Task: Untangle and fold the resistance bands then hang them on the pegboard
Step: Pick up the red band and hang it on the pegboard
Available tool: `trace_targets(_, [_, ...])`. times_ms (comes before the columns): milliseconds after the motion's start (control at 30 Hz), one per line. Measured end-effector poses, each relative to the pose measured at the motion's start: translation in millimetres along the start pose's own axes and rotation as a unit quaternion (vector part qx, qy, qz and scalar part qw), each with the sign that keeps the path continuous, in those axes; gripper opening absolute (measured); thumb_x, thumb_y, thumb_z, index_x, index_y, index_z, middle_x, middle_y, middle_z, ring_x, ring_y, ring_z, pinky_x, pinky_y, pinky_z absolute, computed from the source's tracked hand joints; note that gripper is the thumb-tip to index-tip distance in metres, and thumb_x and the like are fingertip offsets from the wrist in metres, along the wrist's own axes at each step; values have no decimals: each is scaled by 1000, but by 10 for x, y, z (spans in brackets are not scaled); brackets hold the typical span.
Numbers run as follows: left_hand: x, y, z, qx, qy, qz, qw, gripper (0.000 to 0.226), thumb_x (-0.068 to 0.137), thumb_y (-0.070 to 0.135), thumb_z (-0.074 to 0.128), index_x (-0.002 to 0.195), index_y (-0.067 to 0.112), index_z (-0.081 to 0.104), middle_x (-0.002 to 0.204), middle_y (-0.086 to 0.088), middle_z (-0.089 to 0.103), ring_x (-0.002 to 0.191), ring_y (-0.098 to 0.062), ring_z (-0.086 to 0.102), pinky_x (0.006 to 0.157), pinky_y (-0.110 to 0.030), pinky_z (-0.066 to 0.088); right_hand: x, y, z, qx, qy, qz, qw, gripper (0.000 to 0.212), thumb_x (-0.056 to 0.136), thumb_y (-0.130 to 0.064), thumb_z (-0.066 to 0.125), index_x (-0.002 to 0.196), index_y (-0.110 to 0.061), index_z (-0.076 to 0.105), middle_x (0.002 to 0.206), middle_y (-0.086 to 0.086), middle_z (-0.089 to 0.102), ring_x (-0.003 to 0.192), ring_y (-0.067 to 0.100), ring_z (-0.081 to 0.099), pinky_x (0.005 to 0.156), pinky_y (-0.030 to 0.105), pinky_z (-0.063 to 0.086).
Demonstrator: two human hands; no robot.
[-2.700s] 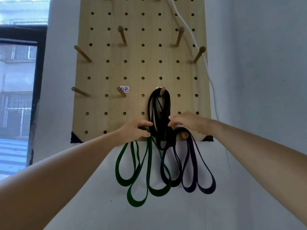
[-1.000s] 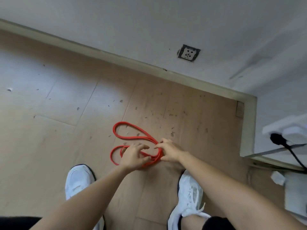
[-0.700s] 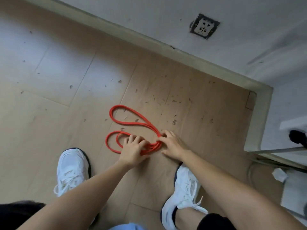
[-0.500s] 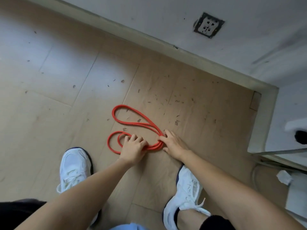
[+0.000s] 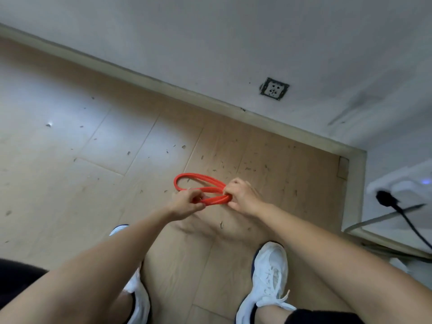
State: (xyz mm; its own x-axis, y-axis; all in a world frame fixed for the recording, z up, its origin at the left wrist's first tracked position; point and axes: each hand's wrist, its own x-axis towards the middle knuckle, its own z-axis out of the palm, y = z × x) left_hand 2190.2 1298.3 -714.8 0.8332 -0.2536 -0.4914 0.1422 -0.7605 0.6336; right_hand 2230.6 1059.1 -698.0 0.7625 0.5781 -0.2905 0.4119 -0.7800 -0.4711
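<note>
A red resistance band is gathered into a few loops and held above the wooden floor. My left hand grips its left end with curled fingers. My right hand grips the bunched right end, fingers wrapped round the strands. A loop sticks out up and to the left of both hands. The pegboard is out of view.
Wooden floor with scattered debris spreads below. A grey wall with a baseboard and a socket runs across the top. My two white shoes stand at the bottom. At the right a black cable plugs into a white object.
The view dropped from the pegboard with hung bands to the floor. Both hands gathered the red band lying on the floor, closed round it and lifted it up.
</note>
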Motion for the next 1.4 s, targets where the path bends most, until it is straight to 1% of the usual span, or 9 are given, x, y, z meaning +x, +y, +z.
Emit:
trace_targets(200, [-299,551,-823,-35,-39,35,998,12,78,28,69,89,26,67,79,4,67,74,-16,61,67,-31,49,-59,-425,-698,20,34,33,999,19,87,-26,73,105,-19,74,101,5,71,106,23,59,98,37,41])
trace_targets(400, [-691,1126,-1379,35,-5,115,993,28,81,43,80,87,22,62,84,-6,67,76,-21,63,69,-33,49,-310,-911,-1566,107,34,16,994,5,89,-23,74,92,-22,71,82,-3,69,73,10,58,69,28,43])
trace_targets(500, [-905,1439,-1565,13,43,177,983,26,82,44,80,94,26,64,87,6,66,79,-10,63,71,-27,52,-485,-1138,-1895,124,33,-14,992,6,91,-24,72,94,-19,71,79,-5,66,71,7,55,69,28,44])
trace_targets(600, [-1106,1700,-1657,-32,79,222,971,33,78,44,82,102,24,71,92,8,74,87,-10,71,84,-38,60,-640,-1328,-2157,125,29,-33,991,5,90,-22,72,93,-18,71,78,-2,65,71,8,56,68,30,46])
trace_targets(833, [-1248,1900,-1696,-70,107,282,951,16,89,25,77,101,18,70,90,1,74,79,-17,73,76,-46,60,-811,-1286,-2215,171,23,-7,985,19,77,0,73,84,-17,66,69,-10,58,62,5,52,60,24,43])
trace_targets(1000, [-1271,2123,-1784,-173,124,311,926,17,96,21,68,112,14,66,97,-5,72,89,-21,70,82,-38,59,-754,-1151,-2218,227,28,-8,973,8,82,-4,76,85,-6,69,76,3,66,74,9,62,76,32,53])
trace_targets(1133, [-1238,2171,-2020,-271,193,255,908,18,98,20,64,114,10,66,94,-7,70,84,-17,68,78,-25,57,-773,-1180,-2424,328,127,-7,936,14,90,-12,76,103,-9,71,89,5,75,88,18,74,86,31,60])
trace_targets(1267, [-1153,2224,-2226,-326,186,210,903,16,98,15,65,113,13,69,91,-1,69,81,-13,64,74,-20,55,-774,-1319,-2800,445,284,-5,849,23,91,1,69,114,4,65,92,20,68,78,20,68,73,25,58])
trace_targets(1400, [-1123,2475,-2465,-314,164,228,907,15,97,16,66,111,15,71,93,-5,71,79,-14,66,77,-23,57,-827,-1451,-3289,415,335,-27,846,18,92,-3,71,109,-1,69,85,10,66,75,20,64,72,32,59])
